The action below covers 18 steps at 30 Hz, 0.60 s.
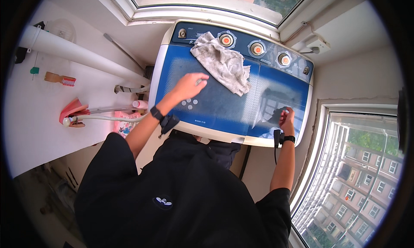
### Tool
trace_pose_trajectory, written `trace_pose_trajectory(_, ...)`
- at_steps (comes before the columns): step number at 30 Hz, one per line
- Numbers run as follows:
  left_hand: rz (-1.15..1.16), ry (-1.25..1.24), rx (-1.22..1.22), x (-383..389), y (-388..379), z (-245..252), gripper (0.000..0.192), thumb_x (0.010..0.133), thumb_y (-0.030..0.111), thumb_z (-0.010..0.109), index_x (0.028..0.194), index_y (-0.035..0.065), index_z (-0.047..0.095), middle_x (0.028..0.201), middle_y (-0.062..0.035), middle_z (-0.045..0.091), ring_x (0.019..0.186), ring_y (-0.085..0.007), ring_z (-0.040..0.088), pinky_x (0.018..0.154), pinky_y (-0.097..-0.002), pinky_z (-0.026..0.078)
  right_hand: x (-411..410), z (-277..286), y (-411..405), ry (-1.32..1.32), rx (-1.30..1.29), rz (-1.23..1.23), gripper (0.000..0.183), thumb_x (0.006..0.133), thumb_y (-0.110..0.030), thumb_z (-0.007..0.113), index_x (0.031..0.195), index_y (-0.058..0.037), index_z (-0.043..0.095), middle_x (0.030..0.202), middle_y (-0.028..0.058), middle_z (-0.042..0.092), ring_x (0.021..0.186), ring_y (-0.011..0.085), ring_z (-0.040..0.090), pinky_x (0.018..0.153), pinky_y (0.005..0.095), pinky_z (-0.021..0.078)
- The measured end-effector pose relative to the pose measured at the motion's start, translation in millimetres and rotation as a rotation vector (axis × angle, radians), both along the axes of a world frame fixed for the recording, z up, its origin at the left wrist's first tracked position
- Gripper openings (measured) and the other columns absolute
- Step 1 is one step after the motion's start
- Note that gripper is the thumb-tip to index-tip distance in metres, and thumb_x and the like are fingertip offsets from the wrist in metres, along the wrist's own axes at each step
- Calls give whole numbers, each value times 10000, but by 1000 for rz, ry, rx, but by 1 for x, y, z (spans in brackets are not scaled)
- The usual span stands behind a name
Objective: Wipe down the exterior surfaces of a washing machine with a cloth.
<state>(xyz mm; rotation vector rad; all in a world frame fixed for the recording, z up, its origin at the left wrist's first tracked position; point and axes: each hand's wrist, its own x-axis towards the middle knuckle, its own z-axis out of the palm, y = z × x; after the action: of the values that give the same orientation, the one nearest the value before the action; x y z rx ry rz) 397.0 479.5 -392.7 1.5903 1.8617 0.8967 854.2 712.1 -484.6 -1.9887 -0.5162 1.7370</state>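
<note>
A twin-tub washing machine [207, 109] with blue lids and a cream body stands right before me. A crumpled grey cloth [223, 63] lies over its wash tub lid, and its far end reaches onto the control panel [271, 50]. My left hand [190, 85] hovers over the wash lid, just left of the cloth, with thumb and fingers a little apart and nothing held. Over the near right part of the spin-side lid [275, 99] is my right hand [286, 119], its fingers curled; whether anything is inside them is hidden. Both wrists wear black strapped devices.
A window frame [207, 13] runs behind the machine, and another window [349, 170] is at the right. On the left are a white pipe [87, 58], a pale hose [106, 118], a wooden-handled brush [59, 79] and a pink-capped bottle [140, 104]. A wall socket [318, 44] sits back right.
</note>
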Motion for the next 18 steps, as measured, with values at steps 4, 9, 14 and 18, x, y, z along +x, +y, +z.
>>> trace_pose_trajectory(4, -16, 32, -20, 24, -40, -27, 218, 931, 194, 655, 1105, 73, 707, 1180, -90, 679, 931, -269, 683, 835, -384, 544, -2, 2, -3, 2, 30, 7, 332, 877, -446, 606, 693, -170, 600, 569, -40, 547, 461, 118, 443, 416, 259, 300)
trace_pose_trajectory(9, 51, 159, 17, 22, -39, -32, 231, 928, 205, 658, 1138, 107, 658, 1087, -46, 630, 930, -283, 668, 800, -403, 547, 3, -2, -1, 30, 8, 20, 343, 874, -464, 612, 677, -183, 601, 572, -49, 558, 454, 114, 442, 409, 258, 293)
trace_pose_trajectory(14, 158, -8, 23, 30, -19, -35, 319, 884, 240, 697, 1163, 136, 585, 916, -38, 645, 834, -264, 671, 724, -429, 532, -3, -10, -9, -404, 315, 232, 488, 918, -469, 542, 714, -46, 674, 653, 63, 661, 487, 149, 564, 389, 326, 394)
trace_pose_trajectory(18, 173, -14, 39, 19, -18, -55, 259, 856, 278, 740, 1018, 136, 595, 719, 14, 594, 688, -216, 632, 628, -374, 482, -70, -6, -42, -1277, 701, 677, 475, 947, -413, 513, 909, -10, 760, 828, 229, 732, 763, 444, 703, 700, 524, 544)
